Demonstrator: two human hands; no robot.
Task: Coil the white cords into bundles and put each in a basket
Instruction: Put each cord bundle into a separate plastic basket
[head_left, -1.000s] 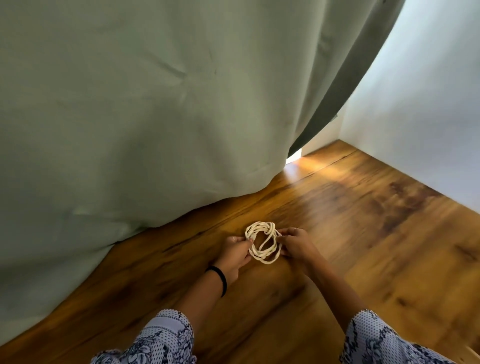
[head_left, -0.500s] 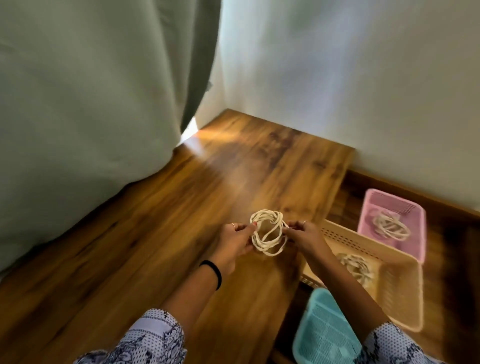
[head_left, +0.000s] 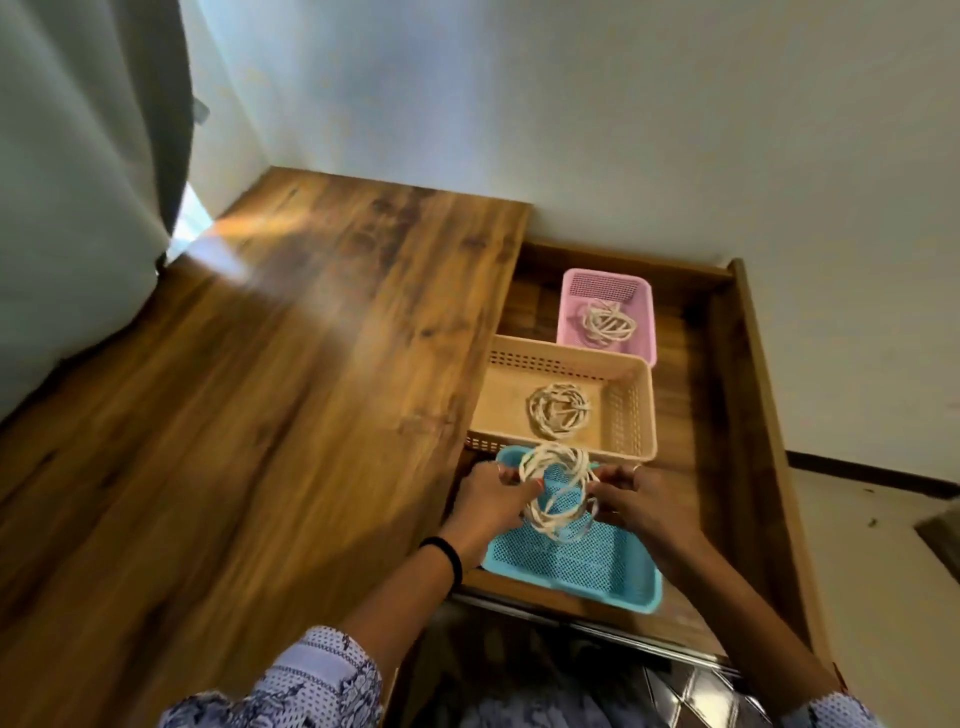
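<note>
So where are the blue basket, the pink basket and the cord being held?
blue basket (head_left: 582, 564): head view, bare mesh floor.
pink basket (head_left: 605, 287): head view, far mesh wall.
held cord bundle (head_left: 550, 522): head view, lower loops.

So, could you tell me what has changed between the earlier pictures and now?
Both hands, left hand and right hand, carried the coiled cord rightward off the wooden tabletop to above the blue basket. Nothing was let go: each hand still grips one side of the coil. The bundles in the beige basket and pink basket lie as before.
</note>
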